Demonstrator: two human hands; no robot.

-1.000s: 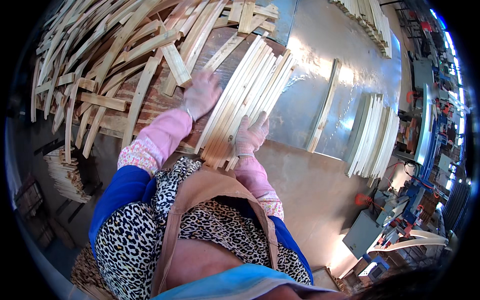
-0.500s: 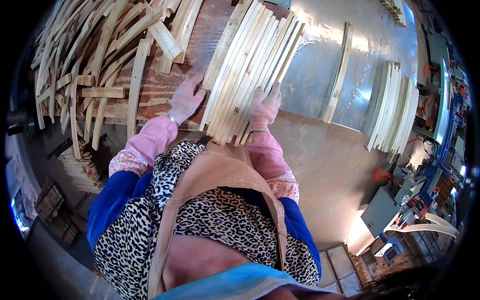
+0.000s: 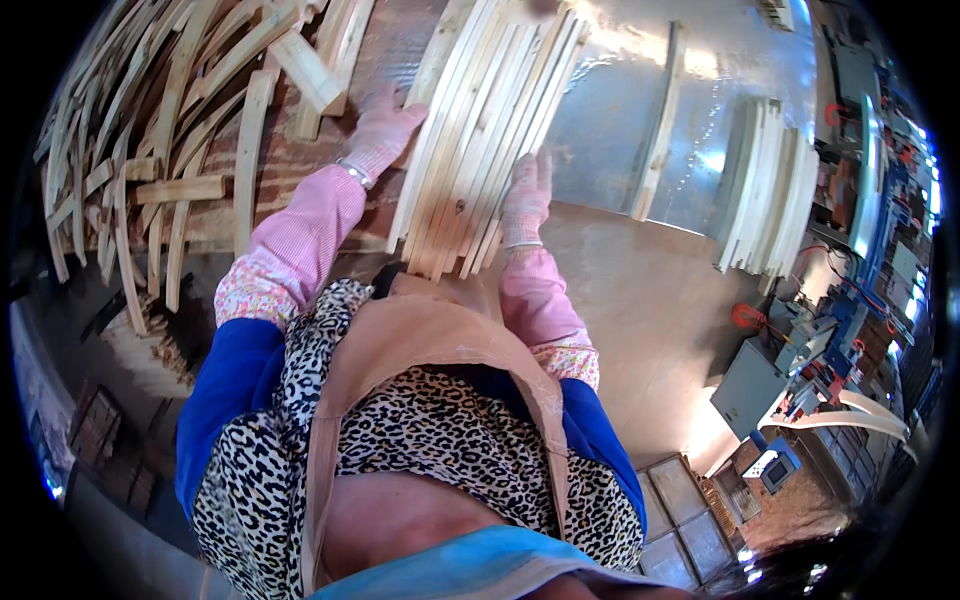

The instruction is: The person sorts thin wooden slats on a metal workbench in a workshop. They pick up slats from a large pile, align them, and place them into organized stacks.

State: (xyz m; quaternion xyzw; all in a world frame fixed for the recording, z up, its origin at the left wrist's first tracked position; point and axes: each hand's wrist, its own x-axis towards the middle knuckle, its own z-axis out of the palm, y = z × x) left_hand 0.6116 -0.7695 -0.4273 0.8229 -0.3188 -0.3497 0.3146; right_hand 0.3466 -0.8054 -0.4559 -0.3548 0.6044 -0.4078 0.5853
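Observation:
A row of long pale wooden strips (image 3: 465, 150) lies side by side in front of me, their near ends jutting past the table's edge. My left hand (image 3: 385, 130), in a thin pale glove, is at the left side of the row. Its fingers are stretched out and the thumb points at the outermost strips; whether it touches them I cannot tell. Along the right side of the row is my right hand (image 3: 527, 200), gloved too, with straight fingers held upright against or close beside the last strip. Neither hand grips anything.
A loose heap of wooden strips (image 3: 185, 100) covers the table's left. On the shiny metal sheet (image 3: 610, 130) to the right lie a single strip (image 3: 660, 120) and a stacked bundle (image 3: 765, 190). Machinery with cables (image 3: 790, 370) stands far right. A brownish blur (image 3: 535, 8) shows at the top.
My left hand has moved farther along the row, away from me. The right hand's fingers have come closer together. The whole view has shifted slightly.

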